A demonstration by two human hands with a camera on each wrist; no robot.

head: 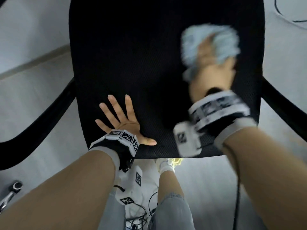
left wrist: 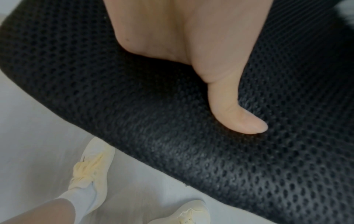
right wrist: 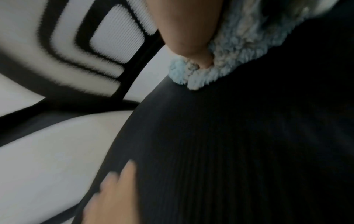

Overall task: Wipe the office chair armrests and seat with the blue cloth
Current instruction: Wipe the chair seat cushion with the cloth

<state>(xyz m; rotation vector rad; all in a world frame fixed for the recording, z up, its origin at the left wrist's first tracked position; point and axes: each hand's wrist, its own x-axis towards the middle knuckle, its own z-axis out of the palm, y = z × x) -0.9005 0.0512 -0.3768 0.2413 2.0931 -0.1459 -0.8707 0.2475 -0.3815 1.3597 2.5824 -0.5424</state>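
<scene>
Over a pale floor, the right hand grips the blue cloth on the seat's far right, while the left hand lies splayed flat at the near-left edge.

The blue cloth, fluffy and pale, lies bunched on the black mesh seat toward two o'clock, blurred in the head view. Curved black armrests flank the seat at nine and three o'clock.

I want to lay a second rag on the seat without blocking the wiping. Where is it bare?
Bare mesh on the seat lies between the left hand at the front edge and the blue cloth under the right hand, and toward the back. The right side is crowded.
</scene>
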